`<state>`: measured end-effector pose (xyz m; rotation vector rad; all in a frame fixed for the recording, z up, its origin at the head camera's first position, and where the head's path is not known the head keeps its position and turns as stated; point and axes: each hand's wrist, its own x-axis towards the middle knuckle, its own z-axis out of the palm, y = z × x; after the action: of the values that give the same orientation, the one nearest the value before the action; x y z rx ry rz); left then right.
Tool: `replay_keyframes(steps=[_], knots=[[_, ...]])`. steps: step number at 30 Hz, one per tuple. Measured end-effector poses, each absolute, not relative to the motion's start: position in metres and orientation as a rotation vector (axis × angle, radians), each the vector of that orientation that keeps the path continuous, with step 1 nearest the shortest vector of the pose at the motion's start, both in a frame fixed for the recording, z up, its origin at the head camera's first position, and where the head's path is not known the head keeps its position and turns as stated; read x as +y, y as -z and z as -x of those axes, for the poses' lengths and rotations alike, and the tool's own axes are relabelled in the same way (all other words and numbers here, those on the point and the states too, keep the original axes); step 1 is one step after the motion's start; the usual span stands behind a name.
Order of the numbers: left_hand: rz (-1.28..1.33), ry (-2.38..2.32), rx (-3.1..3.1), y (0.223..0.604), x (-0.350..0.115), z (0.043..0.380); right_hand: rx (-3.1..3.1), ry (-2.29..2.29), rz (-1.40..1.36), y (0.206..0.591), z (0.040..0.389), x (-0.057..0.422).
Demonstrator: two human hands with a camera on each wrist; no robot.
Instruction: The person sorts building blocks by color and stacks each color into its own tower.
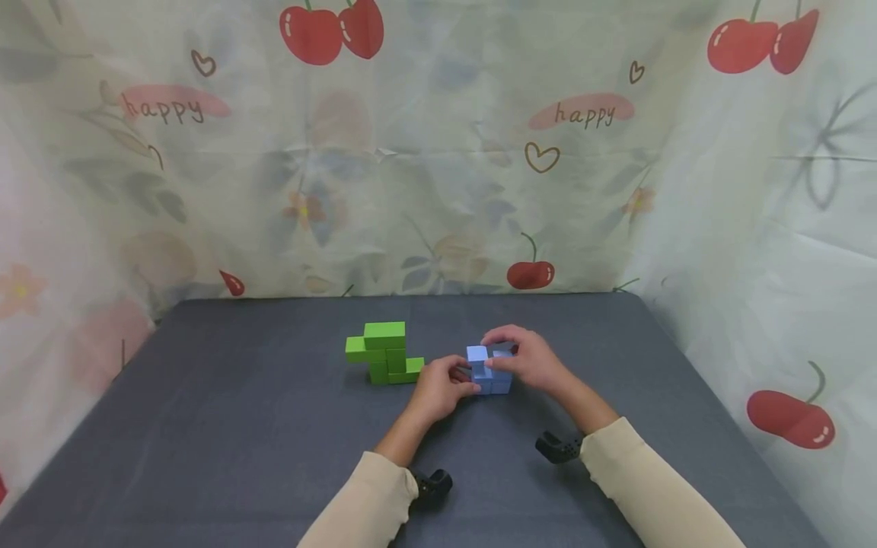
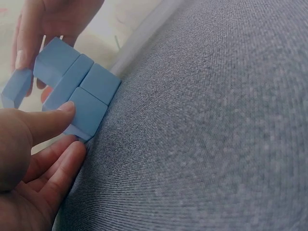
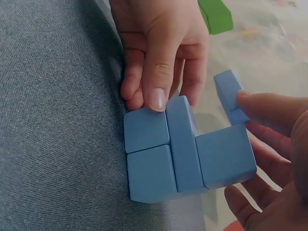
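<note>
A small stack of blue blocks [image 3: 151,173] stands on the dark table: two blocks side by side at the bottom, a flat bar lying across them, and a thicker block [image 3: 226,156] on the bar's right part. My left hand [image 1: 441,390] holds the lower left block [image 2: 89,113], thumb on its near face and fingers at its side. Above the bar's left part, my right hand [image 1: 530,359] pinches another small blue block [image 3: 227,89] between thumb and fingers. That block is tilted in the right wrist view, and a gap shows between it and the thicker block.
Left of the blue stack stands a structure of bright green blocks [image 1: 386,354], with one block jutting out at its upper left. My left hand is close to its low right end. A patterned curtain [image 1: 425,152] rises behind the dark cloth-covered table [image 1: 240,426].
</note>
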<state>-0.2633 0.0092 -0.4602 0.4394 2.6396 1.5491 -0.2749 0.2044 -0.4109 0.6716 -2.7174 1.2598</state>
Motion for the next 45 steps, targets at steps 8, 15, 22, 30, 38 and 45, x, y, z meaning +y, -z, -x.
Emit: replay_keyframes(steps=[8, 15, 22, 30, 38, 45], knots=[[-0.452, -1.555, 2.646, 0.4608, 0.0090, 0.2638, -2.776, -1.059, -0.738, 0.4081, 0.2761, 0.2004], [-0.485, -1.557, 2.657, 0.4606, 0.0086, 0.2633, -2.807, -0.960, -0.794, 0.4072, 0.2764, 0.1989], [-0.492, -1.560, 2.656, 0.4616, 0.0081, 0.2639, -2.850, -0.924, -0.800, 0.4060, 0.2755, 0.1985], [-0.475, -1.564, 2.639, 0.4615, 0.0082, 0.2646, -2.910, -0.869, -0.790, 0.4057, 0.2768, 0.1994], [-0.477, -1.555, 2.660, 0.4617, 0.0080, 0.2652, -2.924, -0.859, -0.830, 0.4102, 0.2799, 0.1971], [-0.476, -1.574, 2.641, 0.4604, 0.0082, 0.2640, -2.949, -0.867, -0.776, 0.4118, 0.2779, 0.1965]])
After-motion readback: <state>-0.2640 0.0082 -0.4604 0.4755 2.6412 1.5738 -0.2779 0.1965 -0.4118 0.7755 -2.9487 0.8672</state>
